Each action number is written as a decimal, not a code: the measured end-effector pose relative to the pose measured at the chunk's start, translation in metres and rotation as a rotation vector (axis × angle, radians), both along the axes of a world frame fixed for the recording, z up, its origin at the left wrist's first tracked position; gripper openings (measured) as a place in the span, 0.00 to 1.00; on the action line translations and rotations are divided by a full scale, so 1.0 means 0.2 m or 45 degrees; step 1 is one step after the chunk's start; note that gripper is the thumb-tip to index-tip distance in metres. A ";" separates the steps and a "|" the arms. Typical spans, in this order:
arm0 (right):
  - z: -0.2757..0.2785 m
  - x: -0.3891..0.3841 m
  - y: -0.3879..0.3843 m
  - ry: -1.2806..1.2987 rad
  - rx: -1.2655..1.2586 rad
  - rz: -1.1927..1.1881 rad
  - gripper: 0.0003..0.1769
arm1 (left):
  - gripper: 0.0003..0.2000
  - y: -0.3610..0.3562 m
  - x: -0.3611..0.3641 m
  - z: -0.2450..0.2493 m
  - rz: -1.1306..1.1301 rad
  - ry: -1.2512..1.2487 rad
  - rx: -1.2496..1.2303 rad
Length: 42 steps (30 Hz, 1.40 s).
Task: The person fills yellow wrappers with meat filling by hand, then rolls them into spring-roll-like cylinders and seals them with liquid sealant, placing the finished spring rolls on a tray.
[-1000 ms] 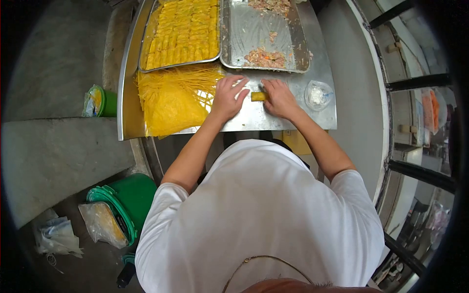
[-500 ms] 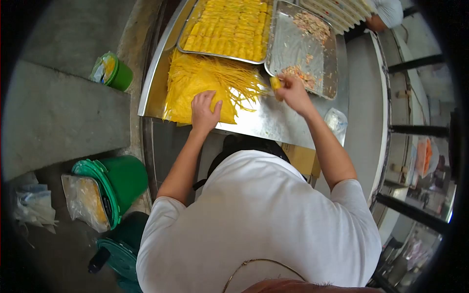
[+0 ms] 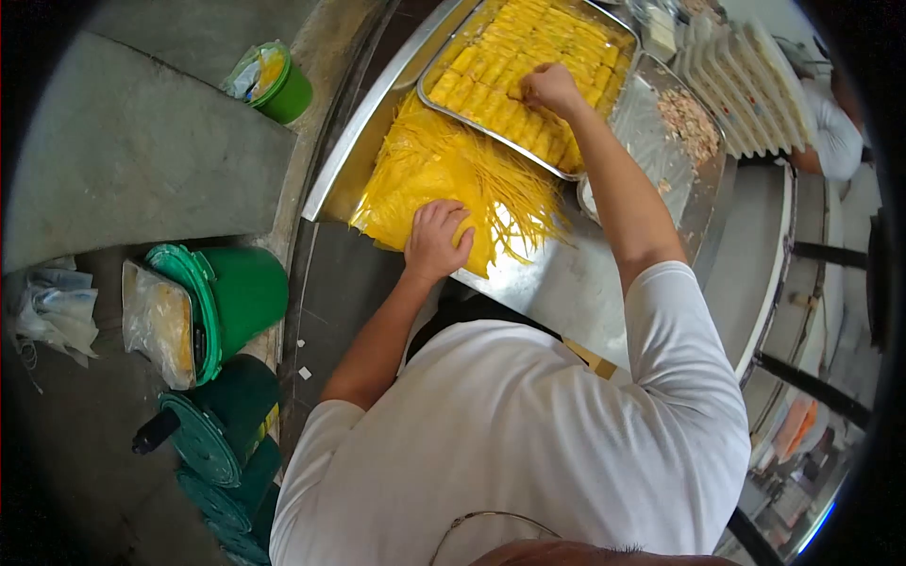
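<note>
My left hand (image 3: 439,236) lies flat on a stack of thin yellow sheets (image 3: 396,179), fingers stretched out. Loose yellow strips (image 3: 514,174) fan out from the stack's right side. Over a metal tray (image 3: 505,134) packed with rows of yellow rolls (image 3: 528,33), my right hand (image 3: 550,88) is closed, its fingertips down among the rolls. Whatever is between those fingers is hidden. My right forearm partly covers a second tray (image 3: 714,189), lined with clear plastic and holding a chopped, pinkish filling (image 3: 687,123).
The steel table (image 3: 557,283) has a raised left edge. Ridged white trays (image 3: 741,85) stand at the far right beside another person's sleeve (image 3: 838,141). Green buckets (image 3: 241,302) stand on the floor at left, and a smaller green bucket (image 3: 288,94) sits higher up.
My right hand has moved from beside the filling tray, where it held a yellow roll, up and left to the tray of rolls. My left hand stays on the sheets. The view has turned.
</note>
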State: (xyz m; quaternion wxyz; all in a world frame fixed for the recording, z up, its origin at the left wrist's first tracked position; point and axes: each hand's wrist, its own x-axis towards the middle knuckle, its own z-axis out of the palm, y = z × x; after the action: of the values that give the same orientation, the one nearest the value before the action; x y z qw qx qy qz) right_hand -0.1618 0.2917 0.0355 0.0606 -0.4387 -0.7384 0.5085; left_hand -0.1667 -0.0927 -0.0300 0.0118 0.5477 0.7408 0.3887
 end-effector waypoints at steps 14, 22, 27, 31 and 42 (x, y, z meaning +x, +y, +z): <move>-0.02 -0.01 0.03 -0.027 -0.064 0.015 0.20 | 0.15 0.00 0.00 0.00 0.004 -0.019 -0.014; 0.19 0.29 -0.28 0.267 0.342 -0.108 0.26 | 0.17 -0.02 -0.05 -0.07 0.030 -0.373 0.228; 0.23 0.77 -0.85 0.313 0.230 -0.019 0.19 | 0.18 0.05 -0.20 0.12 0.316 -0.005 0.104; 0.09 1.11 -1.17 0.218 0.169 -0.045 0.17 | 0.16 0.05 -0.35 0.06 0.318 0.190 -0.126; 0.06 1.55 -1.55 0.167 -0.004 -0.441 0.18 | 0.29 -0.02 -0.41 0.18 0.342 -0.248 -0.288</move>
State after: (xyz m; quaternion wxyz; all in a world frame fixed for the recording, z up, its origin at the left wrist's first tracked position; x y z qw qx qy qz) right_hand 0.1477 -0.0191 0.0475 0.1947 -0.5252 -0.6456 0.5192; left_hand -0.2491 -0.0959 0.0065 0.0929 0.3989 0.8416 0.3521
